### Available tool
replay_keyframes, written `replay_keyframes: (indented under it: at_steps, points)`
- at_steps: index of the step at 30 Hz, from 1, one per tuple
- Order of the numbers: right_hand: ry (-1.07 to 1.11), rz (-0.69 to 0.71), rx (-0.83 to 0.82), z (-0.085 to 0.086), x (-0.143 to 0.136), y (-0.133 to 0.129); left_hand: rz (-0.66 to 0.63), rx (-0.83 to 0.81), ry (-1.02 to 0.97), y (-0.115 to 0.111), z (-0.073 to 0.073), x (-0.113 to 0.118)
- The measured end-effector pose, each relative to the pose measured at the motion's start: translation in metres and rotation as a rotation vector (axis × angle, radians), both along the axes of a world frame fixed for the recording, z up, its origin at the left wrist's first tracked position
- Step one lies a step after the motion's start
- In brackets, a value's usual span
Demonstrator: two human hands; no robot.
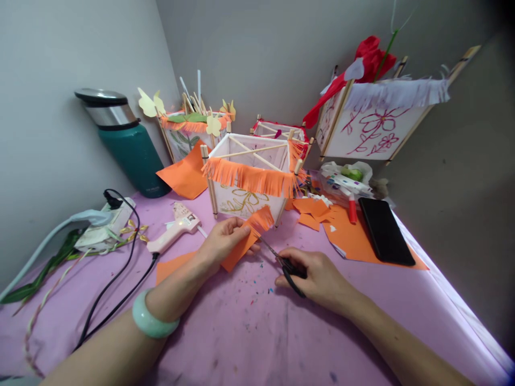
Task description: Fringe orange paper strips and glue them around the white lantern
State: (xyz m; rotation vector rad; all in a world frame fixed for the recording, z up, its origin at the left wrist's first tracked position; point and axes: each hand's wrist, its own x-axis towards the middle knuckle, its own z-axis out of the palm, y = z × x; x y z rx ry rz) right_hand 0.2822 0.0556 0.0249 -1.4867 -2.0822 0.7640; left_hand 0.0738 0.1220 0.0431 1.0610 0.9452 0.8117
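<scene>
Between thumb and fingers, my left hand (225, 238) pinches a strip of orange paper (238, 251). The strip's far end is cut into a fine fringe. Black-handled scissors (293, 272) sit in my right hand (317, 276), their blades pointing up and left to the strip's edge. Whether the blades are apart is too small to tell. Just beyond my hands stands a white paper lantern (249, 182) on a wooden stick frame, with orange fringe (251, 176) along its top edge and a yellow flower drawn on its side.
A pink glue gun (173, 233) with a black cord lies left, near a power strip (104, 228). A teal bottle (131, 153) stands behind. At right, a black phone (386, 230) rests on an orange sheet (350, 244) beside a red marker (352, 209). Other lanterns (378, 123) fill the back.
</scene>
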Motion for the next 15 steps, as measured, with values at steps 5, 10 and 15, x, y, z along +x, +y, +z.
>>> replay_keyframes:
  at_steps: [5, 10, 15]
  points:
    - [0.004, -0.004, 0.002, 0.0005, 0.0001, -0.0002, -0.02, -0.002, -0.004, -0.0013, 0.0007, 0.0006]
    - [-0.003, -0.002, 0.0, -0.0007, -0.0006, -0.0005, -0.027, 0.001, 0.002, -0.002, 0.0005, 0.0013]
    - [-0.006, 0.002, 0.04, -0.0031, -0.0006, 0.0006, -0.031, 0.0, -0.006, -0.0018, 0.001, 0.0016]
